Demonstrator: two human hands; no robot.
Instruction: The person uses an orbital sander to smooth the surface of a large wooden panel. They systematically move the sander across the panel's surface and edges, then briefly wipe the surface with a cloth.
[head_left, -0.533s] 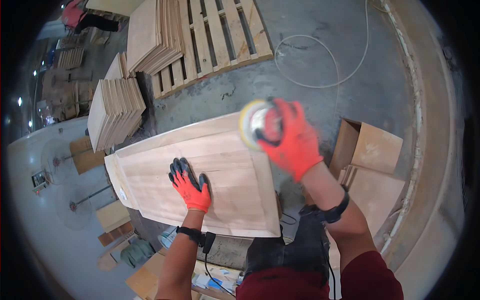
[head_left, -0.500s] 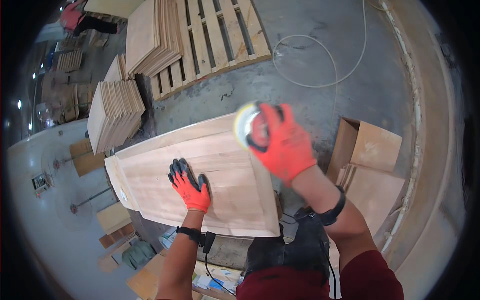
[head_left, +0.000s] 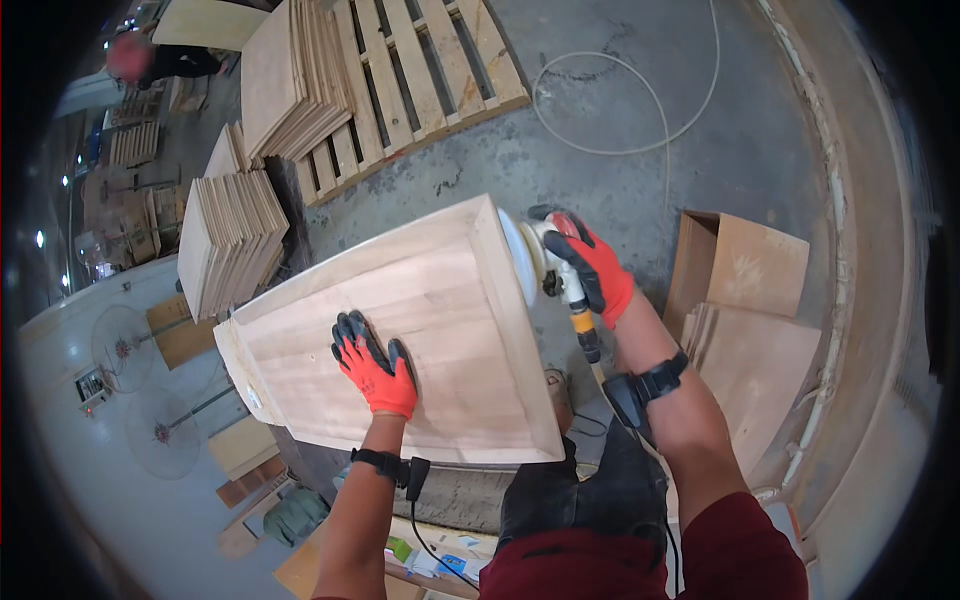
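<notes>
A pale wooden panel (head_left: 450, 340) with a raised, bevelled border lies across the middle of the head view. My left hand (head_left: 375, 368), in a red glove with dark palm and fingertips, rests flat on it with fingers spread. Off the panel's right end, my gloved right hand (head_left: 597, 268) is wrapped round an air sander (head_left: 538, 252). Its round pad is tipped on edge and faces the panel's end edge, at or very near the wood. A hose runs from the sander's yellow-banded handle back along my forearm.
Stacked wooden panels (head_left: 240, 235) and a slatted pallet (head_left: 415, 75) stand beyond the far side. A pale hose (head_left: 640, 150) loops over the floor. Brown boxes and boards (head_left: 755, 275) are at the right, fans (head_left: 165, 430) at the left. Another person (head_left: 165, 60) is far off.
My right hand has lowered the sander past the far right corner and turned its pad against the panel's right end. My left hand stays flat on the panel.
</notes>
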